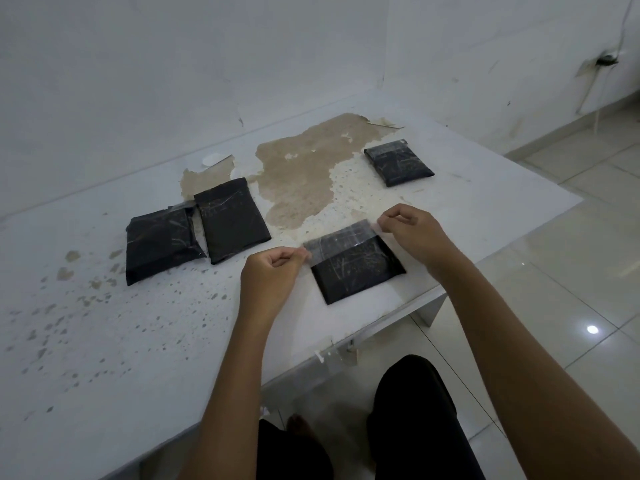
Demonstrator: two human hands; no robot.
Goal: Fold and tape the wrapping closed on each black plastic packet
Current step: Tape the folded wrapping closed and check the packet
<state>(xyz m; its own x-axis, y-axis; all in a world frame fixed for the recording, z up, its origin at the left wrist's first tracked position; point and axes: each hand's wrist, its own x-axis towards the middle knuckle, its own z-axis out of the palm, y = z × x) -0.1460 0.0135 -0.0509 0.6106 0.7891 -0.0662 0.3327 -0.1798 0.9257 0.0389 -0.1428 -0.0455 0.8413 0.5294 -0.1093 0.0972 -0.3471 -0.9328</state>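
A black plastic packet (pixel 356 271) lies near the table's front edge between my hands. A strip of clear tape (pixel 341 242) stretches across its far end. My left hand (pixel 273 271) pinches the strip's left end, and my right hand (pixel 410 232) pinches its right end. Two more black packets lie to the left, one (pixel 159 244) partly overlapped by the other (pixel 230 220). Another packet (pixel 398 162) lies at the far right of the table.
The white table (pixel 121 341) has a large worn brown patch (pixel 304 174) in the middle and many small chips. A small white disc (pixel 212 159) lies at the back by the wall. Tiled floor is on the right. My knees show below the table edge.
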